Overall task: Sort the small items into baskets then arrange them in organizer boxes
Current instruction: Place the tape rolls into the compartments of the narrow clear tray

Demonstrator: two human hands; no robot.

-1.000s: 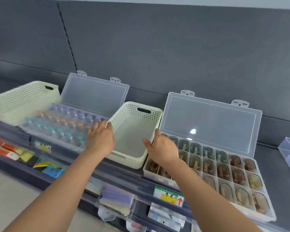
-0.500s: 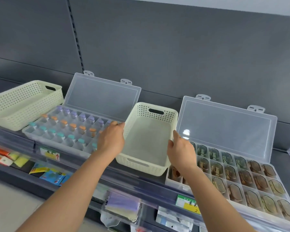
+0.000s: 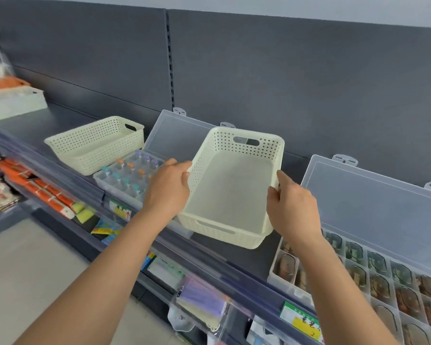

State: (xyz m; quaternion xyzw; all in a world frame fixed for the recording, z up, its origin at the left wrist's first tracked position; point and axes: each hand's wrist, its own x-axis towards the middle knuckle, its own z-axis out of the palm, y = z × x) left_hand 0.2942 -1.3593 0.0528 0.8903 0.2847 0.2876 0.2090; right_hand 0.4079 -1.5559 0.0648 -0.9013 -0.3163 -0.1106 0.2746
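Empty cream perforated plastic basket (image 3: pixel 230 192) tilted, raised off grey shelf (image 3: pixel 237 255) (between two open clear organizer boxes), left hand (image 3: pixel 168 192) gripping left rim, right hand (image 3: pixel 292 210) gripping right rim.

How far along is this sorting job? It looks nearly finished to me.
Mostly done: the left organizer box holds capped vials, the right organizer box holds brownish pieces. In hand: the left hand and right hand grip the empty basket. Left: both lids stand open.
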